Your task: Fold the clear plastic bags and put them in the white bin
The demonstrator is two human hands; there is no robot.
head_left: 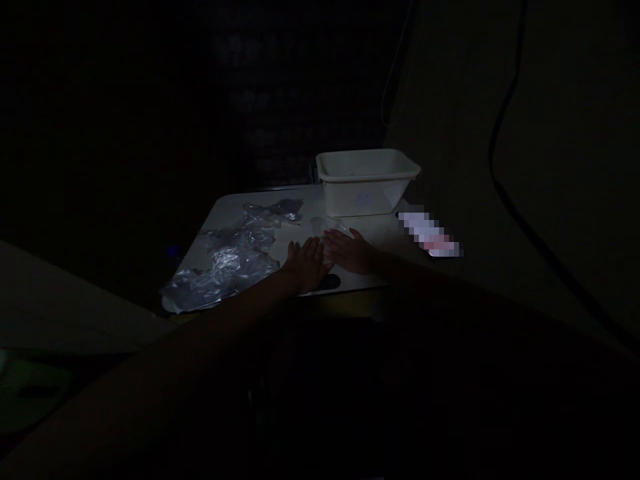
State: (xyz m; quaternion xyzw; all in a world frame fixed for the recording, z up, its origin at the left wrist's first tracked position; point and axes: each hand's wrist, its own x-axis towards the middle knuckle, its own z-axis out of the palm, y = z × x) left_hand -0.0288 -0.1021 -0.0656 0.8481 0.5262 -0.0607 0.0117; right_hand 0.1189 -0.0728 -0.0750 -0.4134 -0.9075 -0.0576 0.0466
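Scene very dark, small details unclear. Both bare hands were on a white, flat-topped counter (230, 208) with rounded corners, near the middle of its near edge. Left hand (306, 265): open, palm down, fingers stretched toward the far edge, thumb out to the right. Right hand (349, 251): also open and flat, fingers pointing left, fingertips right beside the left hand's fingers; cannot tell if they touched. Neither hand was curled around anything. A thin piece of clear plastic film (320, 227) lay flat at the fingertips, showing just beyond them toward the far edge; how much ran under the palms was hidden.

A wide heap of crumpled, shiny clear plastic (225, 260) covered much of the left side, reaching the near left corner, well apart from the right hand and just beside the left. A cream rectangular plastic tub (367, 197) stood upright at the far right corner, beyond the right hand. A bright, pixelated flat object (427, 230) was at the right edge. A dark oval shape (329, 281) sat at the near edge, just beside the left hand.
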